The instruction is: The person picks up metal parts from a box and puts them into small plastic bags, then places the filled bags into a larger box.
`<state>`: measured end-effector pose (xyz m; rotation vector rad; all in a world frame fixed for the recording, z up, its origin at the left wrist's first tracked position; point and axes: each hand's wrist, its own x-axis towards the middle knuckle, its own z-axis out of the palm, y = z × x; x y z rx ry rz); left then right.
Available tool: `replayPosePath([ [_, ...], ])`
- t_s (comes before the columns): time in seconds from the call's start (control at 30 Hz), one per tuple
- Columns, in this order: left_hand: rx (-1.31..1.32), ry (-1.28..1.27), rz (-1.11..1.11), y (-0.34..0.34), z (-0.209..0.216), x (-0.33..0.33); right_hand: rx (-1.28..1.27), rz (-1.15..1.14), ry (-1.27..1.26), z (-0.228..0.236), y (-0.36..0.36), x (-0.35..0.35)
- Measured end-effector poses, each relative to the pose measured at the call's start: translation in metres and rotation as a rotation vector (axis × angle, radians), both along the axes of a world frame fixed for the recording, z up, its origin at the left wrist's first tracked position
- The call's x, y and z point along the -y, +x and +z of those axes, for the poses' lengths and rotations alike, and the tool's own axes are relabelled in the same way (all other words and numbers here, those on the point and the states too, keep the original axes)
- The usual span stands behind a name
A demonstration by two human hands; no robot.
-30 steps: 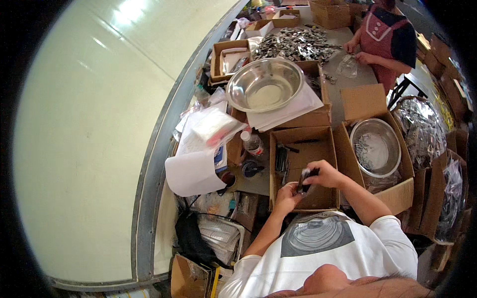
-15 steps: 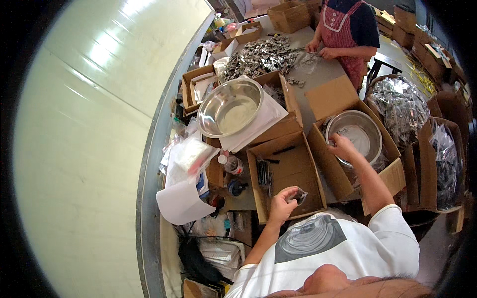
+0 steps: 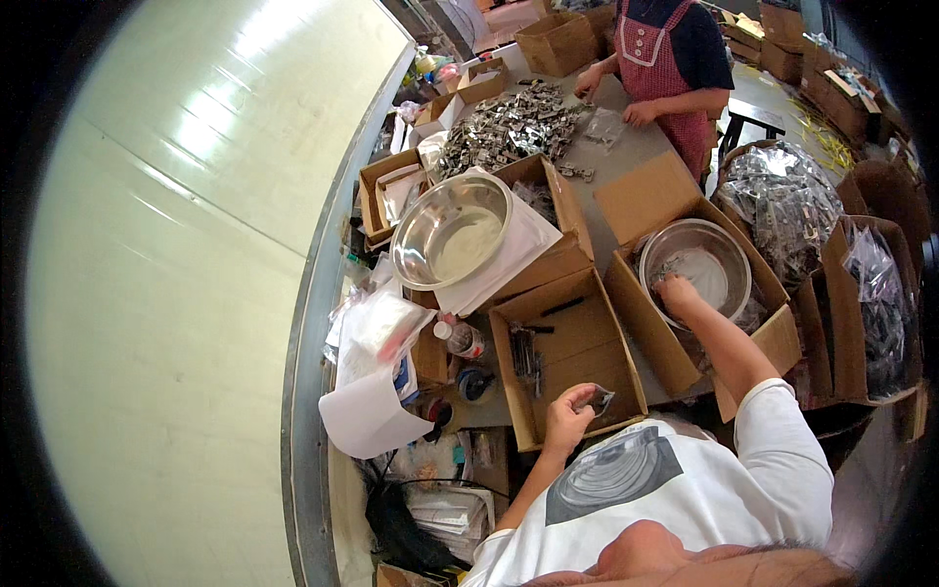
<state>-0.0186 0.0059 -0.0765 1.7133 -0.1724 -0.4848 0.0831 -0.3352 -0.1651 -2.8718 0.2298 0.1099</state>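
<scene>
My left hand [image 3: 567,419] is closed on a small clear plastic bag [image 3: 600,400], above the near edge of an open cardboard box [image 3: 585,352]. Several dark strips [image 3: 523,354] lie in that box's left part. To the right, my right hand [image 3: 677,295] reaches over the left rim of a steel bowl [image 3: 740,256]. Its fingers are bent together at some small metal pieces [image 3: 665,268] on the bowl's left side; what they grip is too small to make out. The bowl sits in another open carton [image 3: 644,328].
A larger steel basin [image 3: 414,231] rests on white paper at the left. Behind it lies a heap of metal parts [image 3: 509,122]. A co-worker in a red checked apron [image 3: 657,59] stands across the table. Bagged metal parts [image 3: 782,201] fill cartons at right. A plastic bottle [image 3: 460,339] stands left.
My right hand has shifted slightly within the bowl; the left still holds the bag. The co-worker's hands have moved apart, and a clear bag lies by them on the table. The view has shifted slightly.
</scene>
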Motion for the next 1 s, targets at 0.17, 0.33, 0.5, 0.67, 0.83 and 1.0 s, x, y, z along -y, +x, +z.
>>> replayPosePath([
  [0.17,-0.012,-0.03,0.014,-0.001,-0.005,-0.001,-0.03,-0.102,0.137,0.007,0.0,0.024],
  [0.33,-0.032,-0.071,0.038,-0.002,-0.023,-0.006,0.063,-0.62,1.432,0.034,-0.009,0.056],
  [0.5,-0.003,-0.051,0.069,-0.002,-0.028,0.0,0.191,-0.661,2.237,0.058,-0.029,0.05],
  [0.67,0.079,0.057,0.053,-0.003,-0.013,0.006,0.304,-0.39,2.404,0.079,-0.049,0.036],
  [0.83,0.109,0.042,0.078,-0.004,-0.008,0.009,0.348,-0.186,2.446,0.076,-0.049,0.043],
  [1.0,0.069,0.071,0.121,-0.004,-0.01,0.008,0.33,-0.099,2.443,0.078,-0.049,0.041],
])
